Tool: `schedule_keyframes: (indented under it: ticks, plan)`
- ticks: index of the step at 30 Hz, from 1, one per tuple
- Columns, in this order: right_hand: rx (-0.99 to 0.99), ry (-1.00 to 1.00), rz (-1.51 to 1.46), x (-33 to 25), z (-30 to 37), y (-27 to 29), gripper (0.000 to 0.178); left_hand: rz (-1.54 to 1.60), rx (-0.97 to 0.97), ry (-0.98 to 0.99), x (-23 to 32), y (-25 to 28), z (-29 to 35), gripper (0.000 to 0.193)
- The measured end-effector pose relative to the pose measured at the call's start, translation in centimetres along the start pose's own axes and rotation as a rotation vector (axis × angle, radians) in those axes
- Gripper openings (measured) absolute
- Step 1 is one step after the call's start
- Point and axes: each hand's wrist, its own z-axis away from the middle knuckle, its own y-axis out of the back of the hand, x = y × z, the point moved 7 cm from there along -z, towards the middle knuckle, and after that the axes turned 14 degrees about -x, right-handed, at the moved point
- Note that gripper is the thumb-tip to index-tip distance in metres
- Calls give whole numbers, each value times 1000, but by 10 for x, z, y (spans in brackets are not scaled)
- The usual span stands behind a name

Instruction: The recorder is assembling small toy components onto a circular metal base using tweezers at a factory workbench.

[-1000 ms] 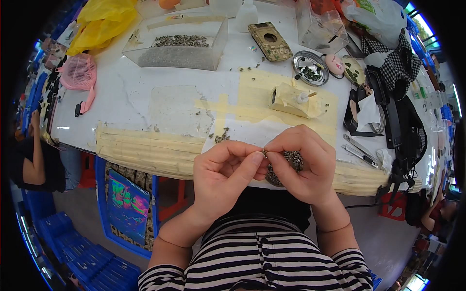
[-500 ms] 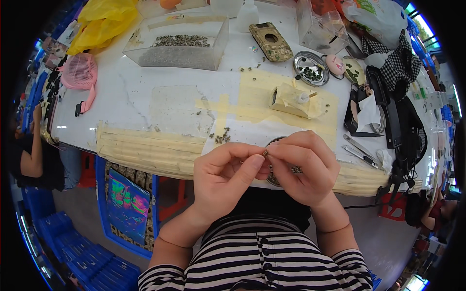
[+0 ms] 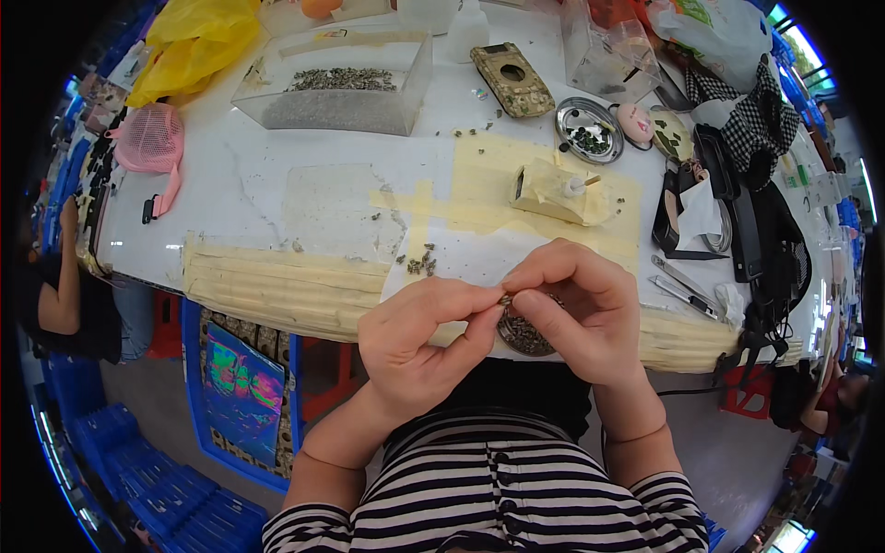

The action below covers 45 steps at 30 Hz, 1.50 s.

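Observation:
Near the table's front edge my hands meet fingertip to fingertip. Between them is a small brassy metal piece (image 3: 505,300), too small to name and mostly covered by the fingers. My left hand (image 3: 413,341) pinches it with thumb and index finger, and my right hand (image 3: 590,318) grips it from the other side. Just under the right hand, partly hidden, sits a round dish (image 3: 525,337) full of small metal pieces. A loose cluster of similar pieces (image 3: 422,262) lies on white paper beyond my left hand.
A tape-wrapped block (image 3: 558,194) with a small bottle stands ahead. Behind it are a metal dish (image 3: 590,111) of dark green bits and a camouflage-patterned phone (image 3: 513,81). A see-through bin (image 3: 336,92) of metal pieces stands back left; tweezers (image 3: 680,275) lie at right.
Both hands have shifted slightly and the right fingers have changed their hold on the small piece. More of the round dish beneath them now shows.

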Motion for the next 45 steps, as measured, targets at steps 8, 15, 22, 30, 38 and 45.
schedule_keyframes:
  ticks: [8,15,22,30,38,45]
  plan:
    - [-40,-75,-226,12,2,0,12,-34,-16,-60,2,-4,2,20]
    - [-23,-73,-255,12,1,-1,12,-60,22,-76,3,-2,2,22]
    - [-14,-128,-184,14,3,-1,12,-305,36,-198,18,0,-4,28]
    - [31,-61,20,8,3,4,11,-366,59,-177,20,-2,-5,26]
    - [206,28,318,-15,19,27,8,-461,-171,-131,20,-24,-8,26]
    - [279,-12,281,-10,32,37,7,-467,-202,-63,13,-29,-11,27]
